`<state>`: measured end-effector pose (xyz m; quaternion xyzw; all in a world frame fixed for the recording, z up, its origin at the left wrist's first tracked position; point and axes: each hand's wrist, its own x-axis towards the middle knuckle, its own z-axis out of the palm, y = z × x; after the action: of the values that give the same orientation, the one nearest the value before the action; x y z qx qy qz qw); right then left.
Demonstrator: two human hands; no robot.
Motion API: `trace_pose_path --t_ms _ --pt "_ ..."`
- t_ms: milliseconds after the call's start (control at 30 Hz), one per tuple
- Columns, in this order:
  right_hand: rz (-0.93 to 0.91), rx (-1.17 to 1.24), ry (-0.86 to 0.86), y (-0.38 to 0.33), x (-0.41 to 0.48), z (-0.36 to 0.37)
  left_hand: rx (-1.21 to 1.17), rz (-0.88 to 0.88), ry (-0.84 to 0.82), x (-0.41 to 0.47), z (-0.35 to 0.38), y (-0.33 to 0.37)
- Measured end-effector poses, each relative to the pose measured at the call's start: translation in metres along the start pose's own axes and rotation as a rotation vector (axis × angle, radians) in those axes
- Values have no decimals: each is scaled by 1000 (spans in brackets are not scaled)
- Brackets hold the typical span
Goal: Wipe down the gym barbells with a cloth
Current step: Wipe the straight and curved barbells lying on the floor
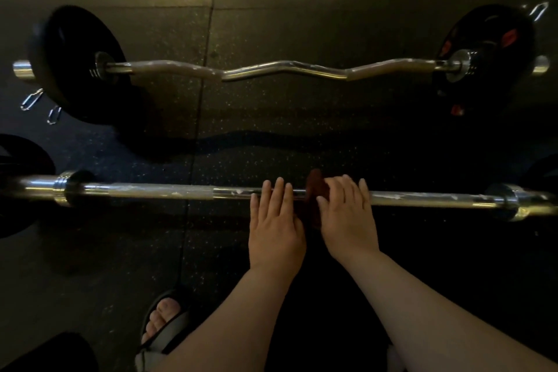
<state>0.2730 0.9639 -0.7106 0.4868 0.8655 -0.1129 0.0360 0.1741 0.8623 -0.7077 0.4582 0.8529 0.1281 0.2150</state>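
Note:
A straight steel barbell (151,190) lies across the dark rubber floor near me, with whitish smears along its shaft. A dark reddish-brown cloth (315,190) is draped over the shaft at its middle. My left hand (276,220) lies flat with straight fingers over the bar, just left of the cloth. My right hand (347,214) rests on the cloth's right side and on the bar, fingers loosely extended. Farther away lies a curl bar (283,68) with black plates at both ends.
Spring collar clips (31,100) lie on the floor by the curl bar's left plate (75,63), and another clip (539,12) lies beyond the right plate (483,54). A black plate (18,184) sits on the near bar's left end. My sandalled foot (163,320) is at the bottom left.

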Motion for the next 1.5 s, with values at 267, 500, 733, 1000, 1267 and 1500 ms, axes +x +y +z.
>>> trace_pose_path --t_ms 267,500,733,1000,1267,1500 --pt "-54 -53 -129 17 3 -26 -152 101 -84 17 8 39" --pt "-175 -84 -435 77 39 -58 -111 140 -85 17 9 37" --pt "-8 -103 -398 75 26 -52 -46 145 -69 17 24 59" --pt "-134 -135 -232 73 7 -44 46 127 -110 23 23 65" --pt "-347 -84 -233 107 25 -41 153 202 -79 37 33 64" --pt "-190 -43 -363 92 32 -53 46 212 37 34 53 58"
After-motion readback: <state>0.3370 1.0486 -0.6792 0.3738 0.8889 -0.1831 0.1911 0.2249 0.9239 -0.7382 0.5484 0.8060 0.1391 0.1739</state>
